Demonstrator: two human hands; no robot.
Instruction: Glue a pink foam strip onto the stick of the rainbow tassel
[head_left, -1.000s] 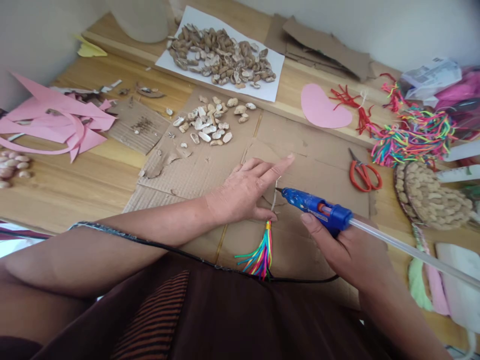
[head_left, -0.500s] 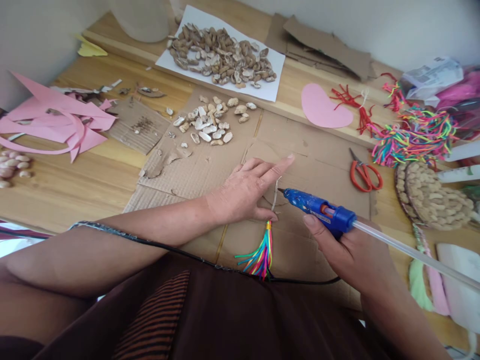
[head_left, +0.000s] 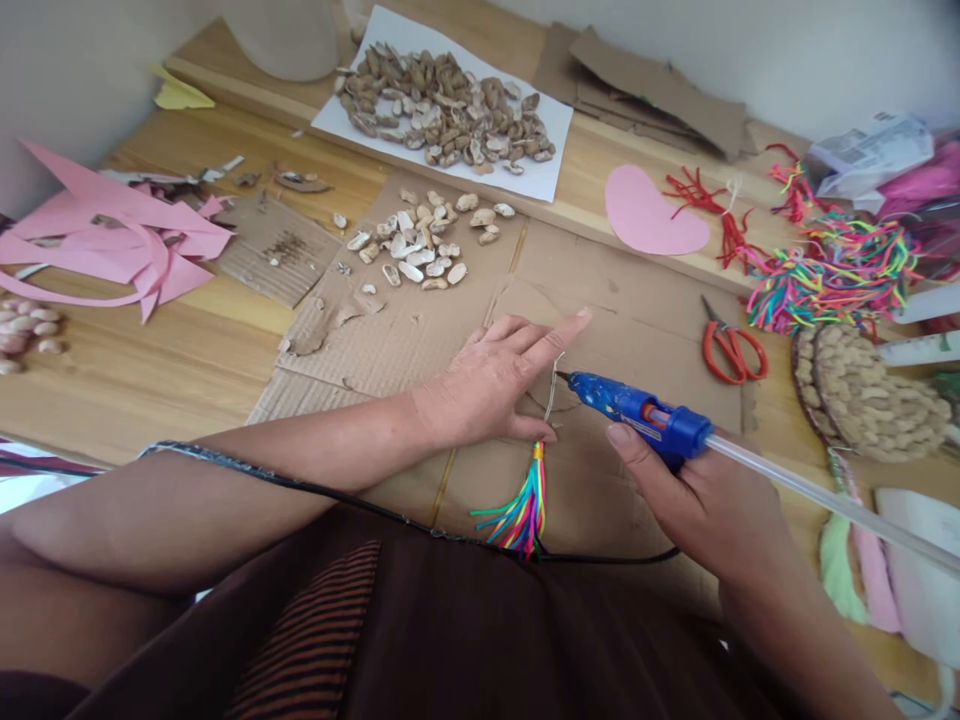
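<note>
My right hand (head_left: 697, 500) is wrapped round a blue hot glue gun (head_left: 637, 410), and a long clear glue stick (head_left: 825, 500) sticks out of its back. The gun's nozzle points left, at or very near a thin white cord (head_left: 553, 388). That cord runs up from a multicoloured tassel (head_left: 531, 505) with a yellow band at its top. Stretched over the cardboard (head_left: 600, 290), my left hand (head_left: 506, 375) has its fingers extended and its thumb at the tassel's top, touching the base of the cord. The palm side of this hand is hidden.
Peanut shells (head_left: 424, 240) lie ahead on the cardboard, more on white paper (head_left: 559, 180). Red-handled scissors (head_left: 733, 350), a pink paper heart (head_left: 652, 215), coloured tassels (head_left: 832, 275) and a shell-covered piece (head_left: 874, 395) are to the right. Pink scraps (head_left: 112, 240) lie left. A black cable (head_left: 337, 492) crosses my left arm.
</note>
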